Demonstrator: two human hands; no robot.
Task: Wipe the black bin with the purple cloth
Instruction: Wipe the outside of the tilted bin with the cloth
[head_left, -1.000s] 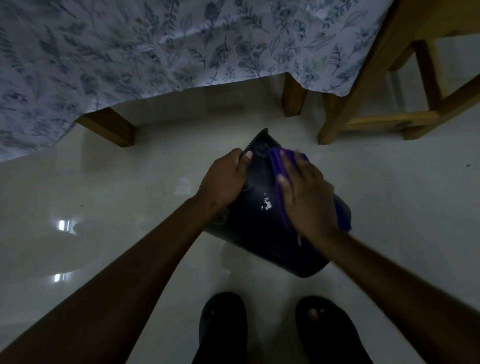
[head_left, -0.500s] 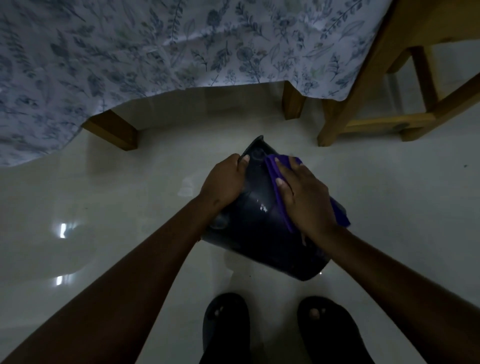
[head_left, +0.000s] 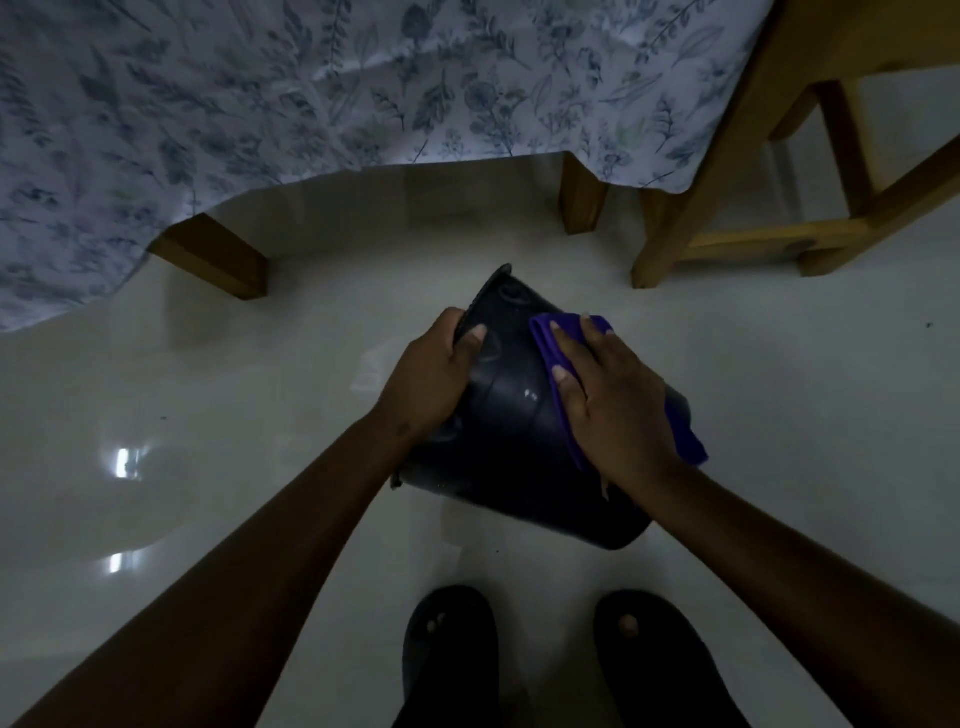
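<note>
The black bin (head_left: 511, 441) is tipped on its side above the pale floor, its rim pointing away to the upper left. My left hand (head_left: 428, 376) grips the rim, fingers curled over the edge. My right hand (head_left: 610, 405) lies flat on the bin's upper wall and presses the purple cloth (head_left: 558, 343) against it. The cloth shows past the fingertips and again below the hand's right side. Most of it is hidden under the palm.
A table with a blue floral cloth (head_left: 311, 88) hangs over the far side, its wooden legs (head_left: 213, 260) on the glossy floor (head_left: 208, 415). A wooden chair frame (head_left: 727, 208) stands at the right. Two feet in dark sandals (head_left: 452, 654) are just below the bin.
My right hand with the cloth has slid slightly along the bin wall. The bin has tilted a little, and my left hand has kept its hold on the rim.
</note>
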